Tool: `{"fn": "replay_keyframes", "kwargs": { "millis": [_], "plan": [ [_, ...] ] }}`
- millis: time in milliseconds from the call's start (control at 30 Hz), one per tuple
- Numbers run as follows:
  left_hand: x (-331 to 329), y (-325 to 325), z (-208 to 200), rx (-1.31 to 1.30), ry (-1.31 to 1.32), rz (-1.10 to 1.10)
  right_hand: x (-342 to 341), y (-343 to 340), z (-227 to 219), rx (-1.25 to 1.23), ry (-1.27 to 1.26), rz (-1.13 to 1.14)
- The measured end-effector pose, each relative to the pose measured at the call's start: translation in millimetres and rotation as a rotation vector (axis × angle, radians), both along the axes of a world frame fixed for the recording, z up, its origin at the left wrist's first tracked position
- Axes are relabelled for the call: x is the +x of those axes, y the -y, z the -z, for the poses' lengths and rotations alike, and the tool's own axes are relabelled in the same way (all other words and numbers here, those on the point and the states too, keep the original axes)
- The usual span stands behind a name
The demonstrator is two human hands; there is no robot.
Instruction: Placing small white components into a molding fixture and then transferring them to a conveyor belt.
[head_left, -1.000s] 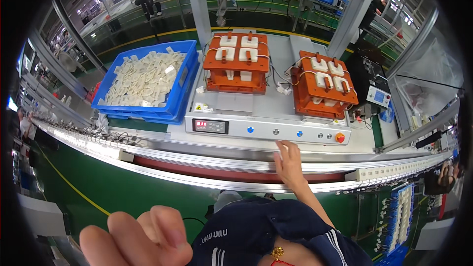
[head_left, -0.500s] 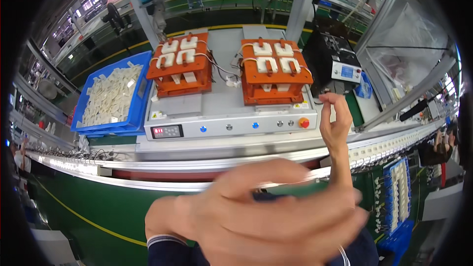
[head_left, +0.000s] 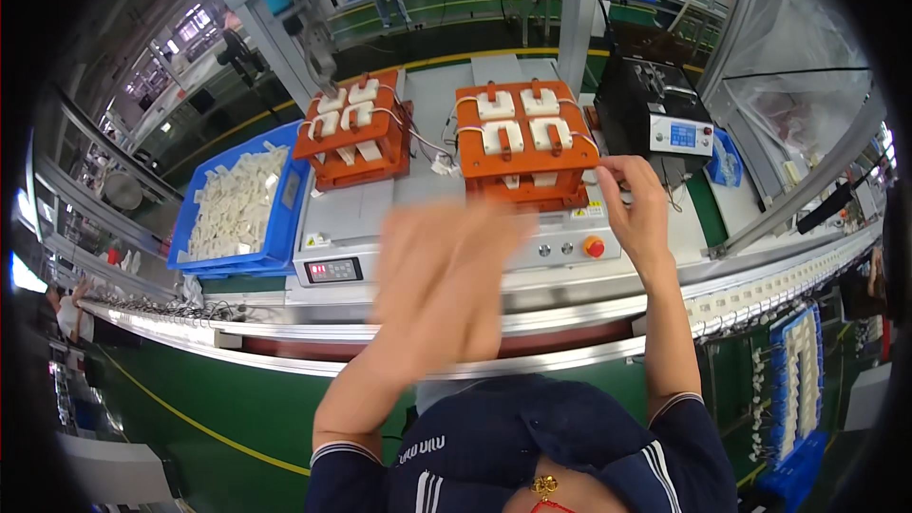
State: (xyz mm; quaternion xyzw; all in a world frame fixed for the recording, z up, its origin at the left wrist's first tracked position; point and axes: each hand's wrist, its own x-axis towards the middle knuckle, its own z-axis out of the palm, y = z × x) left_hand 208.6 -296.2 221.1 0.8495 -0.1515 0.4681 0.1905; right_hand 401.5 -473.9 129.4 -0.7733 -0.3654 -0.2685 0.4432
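My left hand [head_left: 442,271] is smeared by motion above the front panel of the grey machine [head_left: 570,245], hiding part of it; its fingers cannot be made out. My right hand [head_left: 638,209] is at the front right corner of the right orange fixture [head_left: 532,166], fingertips at the edge of its top plate. Its thumb and forefinger are apart, and nothing shows between them. White plastic parts [head_left: 497,104] sit on this fixture under orange clamps. To its left, a second orange fixture [head_left: 351,138] carries similar white parts.
A blue bin [head_left: 290,192] full of small white pieces stands left of the machine. At the right is a black device [head_left: 655,100] with a screen. A red stop button [head_left: 594,246] is near my right wrist. A metal rail [head_left: 285,358] runs along the front.
My left hand has swung forward from close to the camera to over the machine's front panel. My right hand has its fingertips at the right fixture's corner. The view has shifted slightly.
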Motion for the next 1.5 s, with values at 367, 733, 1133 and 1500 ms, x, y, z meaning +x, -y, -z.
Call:
{"fn": "replay_keyframes", "kwargs": {
  "millis": [367, 733, 1133, 1500],
  "plan": [
    [153, -24, 104, -0.246, -0.319, -0.369, 36, -62, 6, -0.273, 0.133, 0.109],
    [163, -36, 102, -0.126, -0.351, -0.133, 75, -40, -33, -0.466, -0.077, -0.575],
    [224, -111, 79, 0.092, -0.409, 0.012, 178, -76, -34, -0.483, 0.035, -0.607],
    [286, -127, 80, 0.431, -0.507, -0.043, 200, -104, -22, -0.594, 0.207, -0.674]
  ]
}}
